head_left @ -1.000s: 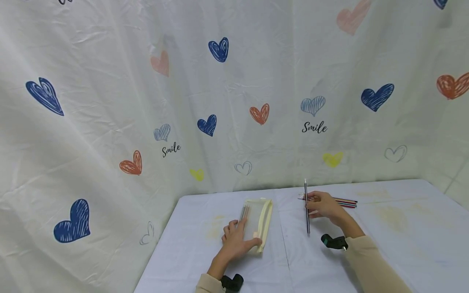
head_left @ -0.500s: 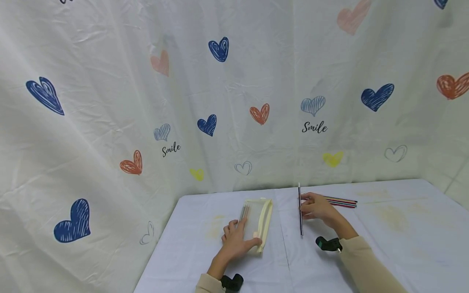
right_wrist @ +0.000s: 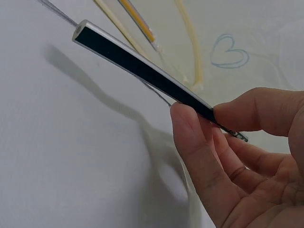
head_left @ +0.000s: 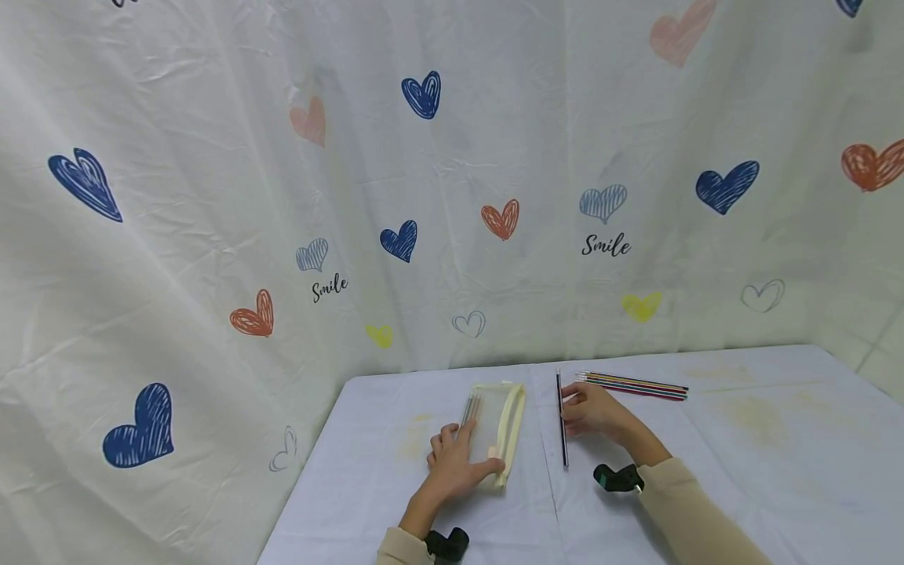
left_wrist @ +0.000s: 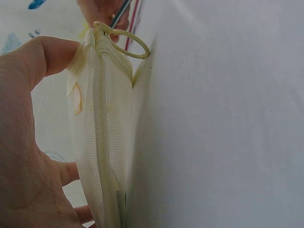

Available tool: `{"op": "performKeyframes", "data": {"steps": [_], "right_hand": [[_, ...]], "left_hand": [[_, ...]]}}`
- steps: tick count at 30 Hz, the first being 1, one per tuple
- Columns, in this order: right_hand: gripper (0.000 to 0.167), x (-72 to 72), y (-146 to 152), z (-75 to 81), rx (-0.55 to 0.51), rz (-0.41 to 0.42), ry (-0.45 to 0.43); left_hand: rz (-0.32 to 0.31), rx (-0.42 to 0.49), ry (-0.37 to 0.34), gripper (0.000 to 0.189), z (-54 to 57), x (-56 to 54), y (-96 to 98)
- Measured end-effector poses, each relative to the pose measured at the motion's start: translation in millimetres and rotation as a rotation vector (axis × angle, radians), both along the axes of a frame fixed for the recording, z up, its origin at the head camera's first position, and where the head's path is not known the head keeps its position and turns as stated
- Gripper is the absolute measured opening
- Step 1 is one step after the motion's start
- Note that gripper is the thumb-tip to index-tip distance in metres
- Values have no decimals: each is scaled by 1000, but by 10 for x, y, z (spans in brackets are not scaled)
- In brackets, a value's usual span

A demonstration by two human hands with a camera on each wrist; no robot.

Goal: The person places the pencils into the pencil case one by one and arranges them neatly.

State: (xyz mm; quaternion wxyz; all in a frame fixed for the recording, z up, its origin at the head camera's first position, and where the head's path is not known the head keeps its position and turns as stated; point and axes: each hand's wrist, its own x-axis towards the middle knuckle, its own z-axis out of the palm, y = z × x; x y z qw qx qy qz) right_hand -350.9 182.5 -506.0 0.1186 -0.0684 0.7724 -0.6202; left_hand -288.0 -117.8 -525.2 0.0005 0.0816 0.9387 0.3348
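My left hand (head_left: 453, 467) rests on a pale cream mesh pencil case (head_left: 512, 420) lying on the table, fingers spread on its left part. The thumb touches the zipper edge, near a looped pull (left_wrist: 130, 45) in the left wrist view. Inside the case's left side show the tips of a few pencils (head_left: 472, 406). To the right of the case, my right hand (head_left: 600, 412) pinches a dark pencil with silver stripes (right_wrist: 137, 69) between thumb and fingers. Its blunt end points toward me in the head view; the far end is partly hidden by the fingers in the right wrist view.
Several striped pencils (head_left: 636, 386) lie side by side behind the right hand. A white cloth (head_left: 791, 471) with faint yellowish stains covers the table. Behind it hangs a white curtain (head_left: 523, 141) printed with hearts.
My right hand has moved left and a little nearer with the dark pencil, away from the loose pencils, toward the pencil case. The left hand has stayed in place.
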Motion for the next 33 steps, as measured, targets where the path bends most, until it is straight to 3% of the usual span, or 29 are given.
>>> {"op": "performKeyframes", "data": {"steps": [17, 33], "right_hand": [[54, 58, -249, 19, 29, 40, -28], [57, 152, -450, 10, -30, 153, -67]], "left_hand": [[17, 7, -1, 99, 7, -9, 5], [26, 10, 3, 98, 11, -2, 8]]}}
